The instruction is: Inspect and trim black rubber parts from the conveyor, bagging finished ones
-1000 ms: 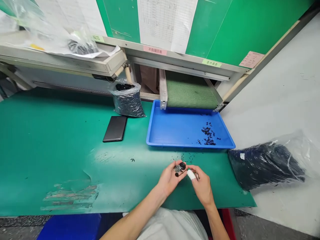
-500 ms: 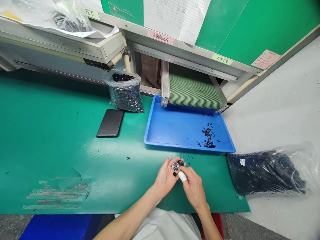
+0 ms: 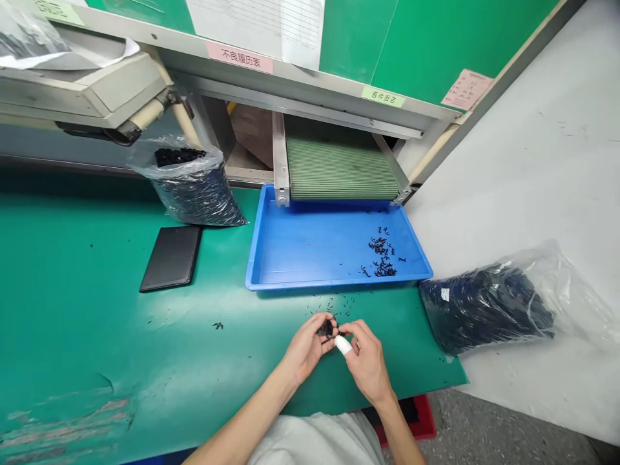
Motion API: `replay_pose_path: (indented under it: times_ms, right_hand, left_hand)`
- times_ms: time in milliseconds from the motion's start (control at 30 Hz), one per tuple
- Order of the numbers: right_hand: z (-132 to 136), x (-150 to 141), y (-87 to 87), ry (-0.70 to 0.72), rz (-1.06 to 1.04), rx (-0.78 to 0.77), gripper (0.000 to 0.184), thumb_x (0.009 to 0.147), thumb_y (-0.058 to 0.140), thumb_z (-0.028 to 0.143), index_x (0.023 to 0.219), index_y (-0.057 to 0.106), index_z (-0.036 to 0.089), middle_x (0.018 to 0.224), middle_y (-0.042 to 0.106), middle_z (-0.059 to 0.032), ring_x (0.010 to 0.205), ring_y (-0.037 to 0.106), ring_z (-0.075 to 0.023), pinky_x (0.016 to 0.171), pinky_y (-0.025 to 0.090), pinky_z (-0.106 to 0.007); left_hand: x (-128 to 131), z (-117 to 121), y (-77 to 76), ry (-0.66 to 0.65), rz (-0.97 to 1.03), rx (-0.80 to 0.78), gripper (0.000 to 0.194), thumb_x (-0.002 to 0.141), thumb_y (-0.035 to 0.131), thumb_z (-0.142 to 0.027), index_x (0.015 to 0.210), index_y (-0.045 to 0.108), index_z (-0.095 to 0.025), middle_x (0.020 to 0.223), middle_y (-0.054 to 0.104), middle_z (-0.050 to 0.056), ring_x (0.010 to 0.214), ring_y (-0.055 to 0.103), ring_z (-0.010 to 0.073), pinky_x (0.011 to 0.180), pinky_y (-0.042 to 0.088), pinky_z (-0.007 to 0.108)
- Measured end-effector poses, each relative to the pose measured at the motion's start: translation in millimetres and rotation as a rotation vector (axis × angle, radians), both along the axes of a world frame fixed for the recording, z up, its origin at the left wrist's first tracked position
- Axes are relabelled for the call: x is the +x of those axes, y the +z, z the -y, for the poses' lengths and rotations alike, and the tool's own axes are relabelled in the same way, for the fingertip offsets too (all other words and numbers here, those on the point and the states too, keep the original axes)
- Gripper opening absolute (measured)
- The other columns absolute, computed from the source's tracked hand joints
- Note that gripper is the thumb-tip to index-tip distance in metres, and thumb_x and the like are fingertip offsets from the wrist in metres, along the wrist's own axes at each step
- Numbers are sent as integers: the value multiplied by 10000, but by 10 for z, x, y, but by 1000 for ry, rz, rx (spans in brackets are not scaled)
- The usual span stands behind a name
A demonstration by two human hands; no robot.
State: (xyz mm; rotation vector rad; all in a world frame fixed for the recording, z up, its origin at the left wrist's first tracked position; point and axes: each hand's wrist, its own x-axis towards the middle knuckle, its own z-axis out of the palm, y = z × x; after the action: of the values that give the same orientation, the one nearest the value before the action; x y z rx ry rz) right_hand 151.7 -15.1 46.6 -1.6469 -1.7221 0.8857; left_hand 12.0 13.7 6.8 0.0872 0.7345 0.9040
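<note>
My left hand [image 3: 304, 350] is curled around small black round plastic parts [image 3: 325, 328], held low over the front of the green table. Their exact kind is too small to make out. Close against it, my right hand [image 3: 369, 365] pinches at the edge of a black part with thumb and fingertips. A white cover [image 3: 343, 345] wraps the right thumb. Tiny black slivers [image 3: 346, 303] lie scattered on the table just beyond the hands.
A blue tray [image 3: 254, 258] with small black pieces [image 3: 382, 258] stands below the green conveyor belt [image 3: 341, 168]. Left of it are an open bag of black parts [image 3: 194, 187] and a black folder [image 3: 172, 258]. Another filled bag [image 3: 489, 310] lies right, by the white wall.
The view has swung right. The black parts in my left hand, one with a silvery ring face before, are now turned and more enclosed by the fingers. My right hand stays close to them.
</note>
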Motion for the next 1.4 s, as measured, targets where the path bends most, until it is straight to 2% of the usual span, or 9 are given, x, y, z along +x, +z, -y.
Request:
replay_pose_path:
  times_ms: [100,233,300,400,533,700,933,1233,1400]
  right_hand:
    - [-3,76,17,-12,6,-13,213,781,460,125,916,594,222,862,564,-6,618,481,-106,542,374,-223]
    - [12,81,21,4,25,-45,162,782,466,140,854,588,219,820,553,8,632,490,-106,559,386,-222]
    - [30,85,21,18,24,-72,184,780,466,140,887,590,225,819,561,15,618,489,-102,563,401,-222]
    - [69,139,25,61,-25,-90,335,814,437,163,1130,521,237,967,604,-8,630,521,-97,622,466,-233]
    - [132,242,43,193,-48,5,429,879,305,165,1281,440,231,1122,597,-61,970,579,-149,855,484,-292]
    - [212,237,95,129,144,8,393,893,301,177,1236,490,211,853,663,-40,679,608,-149,631,497,-268]
    - [218,122,163,242,345,82,388,821,326,64,1092,553,224,934,654,-57,796,616,-178,673,468,-280]
    - [159,108,167,300,428,34,392,793,321,31,1040,548,235,877,630,-29,750,589,-165,632,415,-261]
    - [148,70,142,274,517,111,387,771,353,27,1016,568,237,794,616,-23,664,573,-166,541,342,-262]
  left_hand:
    - [-2,70,22,-135,-101,69,210,751,697,-338,815,617,-156,719,568,-4,582,529,73,453,347,155]
    - [-8,118,70,-264,-174,159,255,708,736,-346,814,624,-143,722,575,12,581,505,68,414,272,145]
    - [-12,118,80,-278,-191,172,266,692,751,-336,817,628,-136,726,583,17,562,490,59,406,250,146]
    - [-22,117,92,-248,-154,124,267,691,751,-334,783,609,-128,705,576,13,520,464,42,390,219,145]
    - [-52,136,146,-183,-86,84,274,702,742,-339,775,573,-135,751,599,29,533,489,47,387,224,141]
    - [-97,157,215,-166,-99,113,255,723,729,-332,810,589,-138,758,619,36,542,503,58,414,277,149]
    - [-117,177,195,-155,-128,127,286,726,726,-348,885,643,-125,734,598,35,573,514,71,448,309,167]
    - [-107,188,221,-155,-204,188,292,734,714,-371,884,641,-130,711,599,27,578,522,81,458,326,182]
    - [-136,176,185,-191,-336,259,310,731,703,-402,876,646,-134,705,623,37,554,513,91,461,330,198]
